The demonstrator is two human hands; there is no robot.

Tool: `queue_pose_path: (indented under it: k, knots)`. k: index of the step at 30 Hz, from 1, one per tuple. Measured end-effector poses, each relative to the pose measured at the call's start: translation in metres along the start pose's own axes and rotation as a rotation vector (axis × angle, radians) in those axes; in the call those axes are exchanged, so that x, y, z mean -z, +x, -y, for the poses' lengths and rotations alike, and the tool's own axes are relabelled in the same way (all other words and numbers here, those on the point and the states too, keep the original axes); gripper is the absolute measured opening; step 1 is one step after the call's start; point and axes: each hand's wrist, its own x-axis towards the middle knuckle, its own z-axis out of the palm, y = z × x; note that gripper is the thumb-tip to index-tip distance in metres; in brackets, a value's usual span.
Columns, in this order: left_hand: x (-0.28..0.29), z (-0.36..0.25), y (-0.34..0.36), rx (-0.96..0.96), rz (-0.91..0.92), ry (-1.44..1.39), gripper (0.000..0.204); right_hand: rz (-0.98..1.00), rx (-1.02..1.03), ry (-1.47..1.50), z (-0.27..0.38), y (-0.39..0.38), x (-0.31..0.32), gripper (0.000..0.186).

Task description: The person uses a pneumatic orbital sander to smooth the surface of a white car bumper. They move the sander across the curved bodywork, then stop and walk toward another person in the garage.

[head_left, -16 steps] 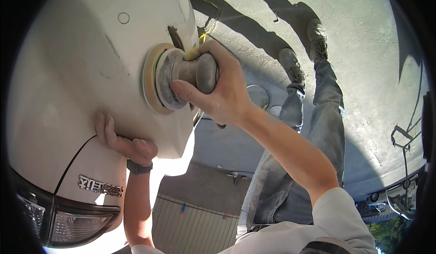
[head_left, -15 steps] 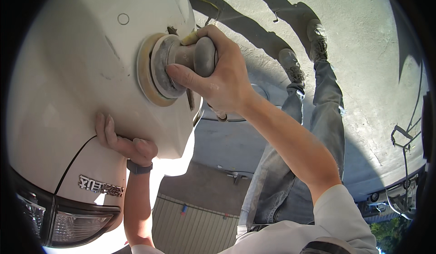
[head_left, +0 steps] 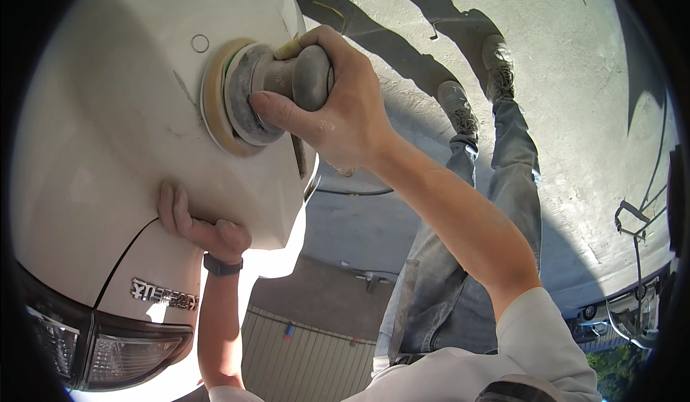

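My right hand [head_left: 344, 102] grips a grey round orbital sander [head_left: 279, 78], whose tan pad [head_left: 218, 93] is against the white bumper panel [head_left: 100, 129] of a vehicle. A dark slot [head_left: 297, 154] shows in the panel just below the sander. My left hand [head_left: 201, 224], with a dark watch at the wrist, rests on the panel, fingertips on its surface and nothing visible in them. A curved seam runs under that hand, beside a chrome emblem [head_left: 162, 294] and a tail lamp [head_left: 136, 350].
Concrete ground [head_left: 575, 114] lies at the right, with my legs and shoes [head_left: 499, 71] over it. A dark hose [head_left: 359, 192] runs behind my right arm. At the far right are a thin metal stand [head_left: 624, 215] and a parked car [head_left: 624, 312].
The sander, in my right hand, has moved up and to the left along the panel. My left hand stays in about the same place.
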Motion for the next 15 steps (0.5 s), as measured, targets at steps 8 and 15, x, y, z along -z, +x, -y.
queue_pose_path:
  k: [8, 15]
  knots:
    - [0.003, 0.001, -0.002, -0.020, 0.034, 0.020, 0.070, 0.070, 0.200, 0.027, -0.013, 0.002, 0.011, 0.061]
    - [0.006, 0.007, -0.009, -0.026, 0.055, 0.043, 0.071, 0.085, 0.013, 0.200, -0.027, 0.008, 0.027, 0.069]
